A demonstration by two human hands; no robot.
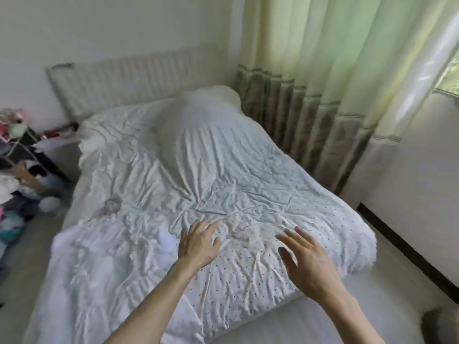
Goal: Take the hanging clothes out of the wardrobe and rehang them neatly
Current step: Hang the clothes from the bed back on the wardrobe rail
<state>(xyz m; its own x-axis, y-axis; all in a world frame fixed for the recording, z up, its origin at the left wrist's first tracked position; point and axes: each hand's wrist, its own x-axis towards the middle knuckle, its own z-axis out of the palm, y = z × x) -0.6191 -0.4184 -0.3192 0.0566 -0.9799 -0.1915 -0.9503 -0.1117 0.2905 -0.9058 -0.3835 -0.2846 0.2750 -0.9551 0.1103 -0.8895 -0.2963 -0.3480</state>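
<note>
head view: empty hands over the bed, no wardrobe in sight
left hand (198, 245) and right hand (306, 260) reach with fingers spread, holding nothing, above the dotted quilt (248, 175); ruffled white cloth (104, 247), perhaps a garment, lies beside the left; rehanging seems unstarted.

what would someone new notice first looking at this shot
The left hand and right hand reach out, fingers spread open, over a crumpled white dotted quilt that fills the middle of the picture. Pale green curtains hang along the right. A jumble of colourful things is piled at the far left beside the bed.
</note>
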